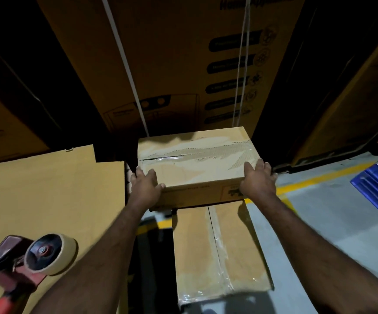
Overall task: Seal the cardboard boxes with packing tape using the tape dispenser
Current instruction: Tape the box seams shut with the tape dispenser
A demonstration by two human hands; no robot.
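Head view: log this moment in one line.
small box: gripped both ends | left hand: left end | right hand: right end | tape dispenser: unheld

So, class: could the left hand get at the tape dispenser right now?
Probably, but not at once: the left hand grips the taped box. The tape dispenser lies uncovered on the flat cardboard beside that arm, nothing in between.
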